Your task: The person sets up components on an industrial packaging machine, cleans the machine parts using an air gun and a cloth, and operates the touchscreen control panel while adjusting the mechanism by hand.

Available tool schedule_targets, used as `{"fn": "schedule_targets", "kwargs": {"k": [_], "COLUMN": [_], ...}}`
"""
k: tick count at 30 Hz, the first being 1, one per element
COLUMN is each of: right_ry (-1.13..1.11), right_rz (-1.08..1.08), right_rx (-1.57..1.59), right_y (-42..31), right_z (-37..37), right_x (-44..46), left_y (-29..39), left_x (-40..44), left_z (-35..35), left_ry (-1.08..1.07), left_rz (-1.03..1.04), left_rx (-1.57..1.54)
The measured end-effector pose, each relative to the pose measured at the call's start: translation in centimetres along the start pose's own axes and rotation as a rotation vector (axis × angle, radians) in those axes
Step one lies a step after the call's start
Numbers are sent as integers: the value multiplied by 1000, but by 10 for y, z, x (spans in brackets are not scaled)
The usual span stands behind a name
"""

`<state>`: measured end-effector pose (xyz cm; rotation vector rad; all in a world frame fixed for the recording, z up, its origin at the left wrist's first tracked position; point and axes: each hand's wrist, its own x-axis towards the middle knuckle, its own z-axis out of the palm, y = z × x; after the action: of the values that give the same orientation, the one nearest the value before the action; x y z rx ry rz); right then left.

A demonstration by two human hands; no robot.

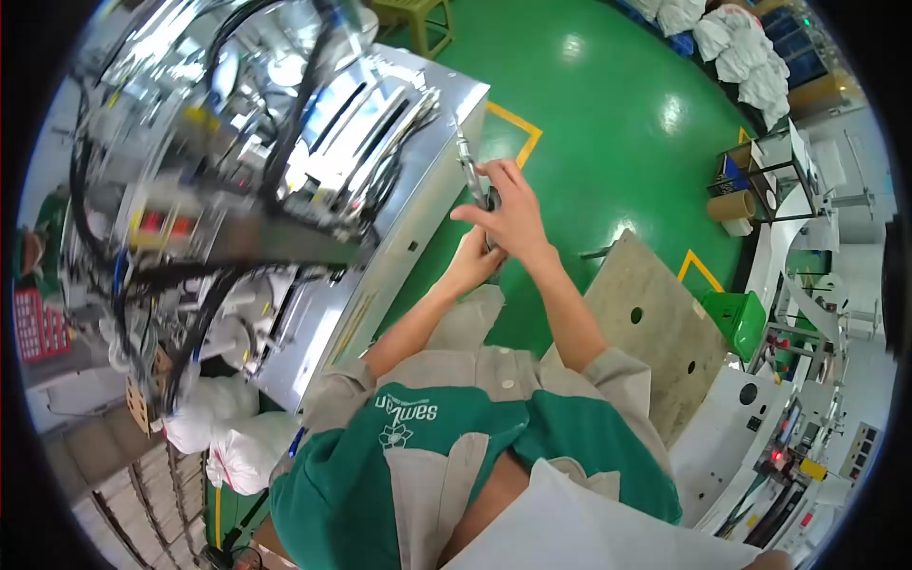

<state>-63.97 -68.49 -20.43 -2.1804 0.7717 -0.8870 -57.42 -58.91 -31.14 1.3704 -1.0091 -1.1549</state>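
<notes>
A slim silver metal tool (467, 163) with a narrow tip points up toward the machine's edge; its exact kind is not clear. My right hand (513, 214) is curled round the tool's middle, thumb and forefinger on either side. Just below, my left hand (465, 264) is closed at the tool's lower end, where a dark part shows between the two hands. My palms and fingers hide much of the tool. To the left of both hands runs the metal edge of a large machine (404, 233).
Black cables (285, 142) hang over the machine at left. A board with holes (655, 328) stands at right, beside a green bin (739, 318). White sacks (252, 451) lie at lower left, and more white sacks (746, 57) at the upper right. Yellow lines (518, 123) mark the green floor.
</notes>
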Motion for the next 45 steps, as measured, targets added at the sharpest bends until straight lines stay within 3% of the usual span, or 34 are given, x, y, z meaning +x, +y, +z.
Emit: {"fn": "schedule_targets", "kwargs": {"k": [2,3,5,7,8,9,10,11,12,15,16,19,22,23,25,26,27,28,29,30,32,34,36,37,38,39,40,41,42,43,45], "right_ry": [-48,-66,319,485,426,368,177,88,183,32,21,-233,-373,-383,-429,-443,-442,-471,-511,-628,-794,-834,-991,-1005,-1149,-1052,-1080,-1176,-1261,-1312,-1470], "right_rz": [173,295,295,709,696,682,447,223,289,381,267,253,276,244,238,215,182,213,256,207,159,51,45,-14,183,-38,-113,-277,-436,-786,-1140], "right_rx": [-58,-88,264,716,710,703,472,37,56,412,199,54,-30,-64,-111,-67,-16,-50,-97,-136,-137,97,149,271,372,372,408,415,401,225,165], "right_y": [62,103,246,262,270,278,290,309,322,386,417,477,505,519,558,580,601,619,644,664,690,699,702,680,672,639,610,577,540,505,449], "right_z": [-42,-60,-77,-105,-109,-113,-90,-64,-42,-37,-21,48,114,140,184,199,223,254,271,287,332,376,406,414,426,427,426,418,399,371,322], "right_x": [62,86,105,149,173,197,218,241,265,376,413,503,567,592,634,648,670,691,692,697,699,703,703,707,708,711,712,712,715,723,746], "left_y": [11,-9,10,35,48,40,14,0,14,24,-13,-33,-61,-99,-163,-222,-307,-388,-365,-381,-455,-507,-537,-512,-462,-490,-346,-261,-224,-188,-118], "left_x": [92,142,221,299,343,384,430,471,502,597,641,698,723,734,743,749,749,743,746,747,733,722,708,716,719,729,750,759,755,754,734], "left_z": [24,29,38,45,50,58,66,62,49,8,-1,-63,-162,-200,-262,-278,-283,-288,-306,-315,-324,-344,-354,-361,-375,-375,-371,-373,-366,-352,-317], "left_ry": [67,133,188,202,202,261,325,394,300,363,513,847,1285,1461,1443,1487,1567,1258,1454,1492,1620,1690,1723,1848,1719,1804,1767,1610,1439,1220,1425], "left_rz": [-12,129,-50,-174,-209,-109,-12,94,59,-74,-52,-162,-280,-307,-727,-831,-727,-875,-1072,-1264,-1175,-1276,-1129,-1170,-1081,-601,-547,-347,-15,296,260], "left_rx": [13,-2,-105,-109,-88,-143,-195,-243,-361,-279,-132,-354,-135,-83,3,61,40,720,111,-123,52,-27,333,378,-89,-95,-1004,-1272,-1404,-1500,-1403]}}
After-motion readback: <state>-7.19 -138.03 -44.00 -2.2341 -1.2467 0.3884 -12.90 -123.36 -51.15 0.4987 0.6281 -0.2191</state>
